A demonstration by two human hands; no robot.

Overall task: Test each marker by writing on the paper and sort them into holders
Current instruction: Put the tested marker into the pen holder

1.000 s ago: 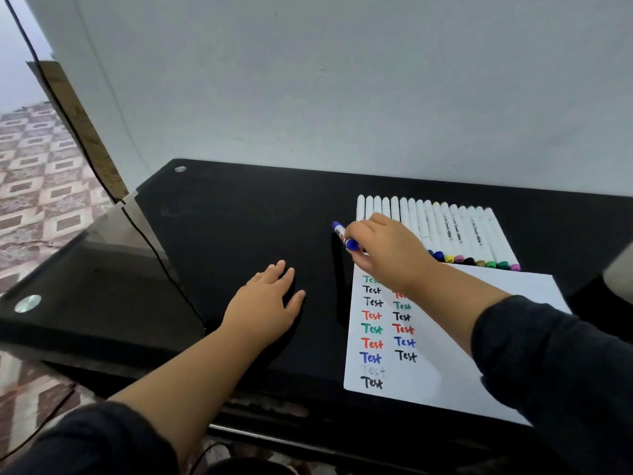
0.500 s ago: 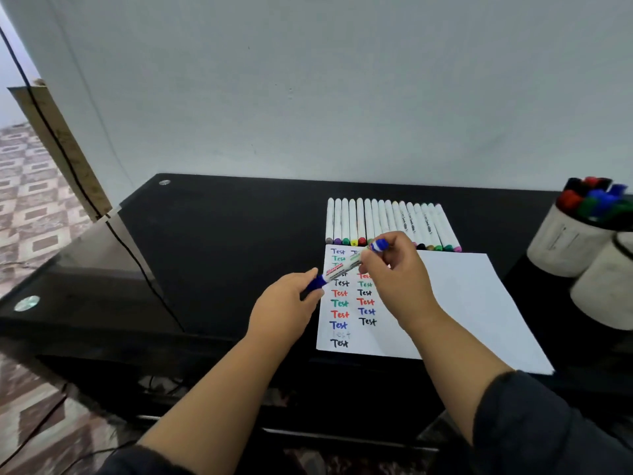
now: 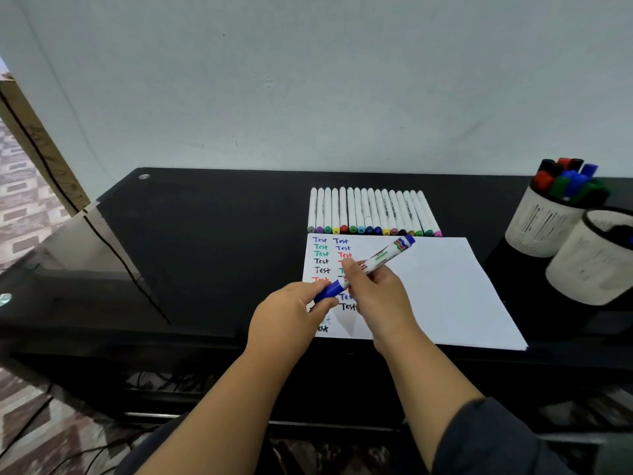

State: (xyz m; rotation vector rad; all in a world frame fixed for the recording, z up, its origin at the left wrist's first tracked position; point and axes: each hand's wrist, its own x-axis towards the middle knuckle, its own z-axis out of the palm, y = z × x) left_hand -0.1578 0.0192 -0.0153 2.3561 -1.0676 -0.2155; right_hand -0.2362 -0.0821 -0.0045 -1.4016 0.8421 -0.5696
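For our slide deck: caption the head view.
Both hands hold a blue marker over the test paper.

Your left hand [image 3: 291, 311] is reaching in from the lower left, fingers curled, thumb and fingertips pinching the blue cap end of the marker [image 3: 373, 264]. Your right hand [image 3: 378, 296] is coming in from the lower right and is closing around the marker's white barrel, index finger lying along it, knuckles facing up. The two hands are almost touching. Both forearms are bare and angling toward each other, with dark sleeves pushed back near the elbows.
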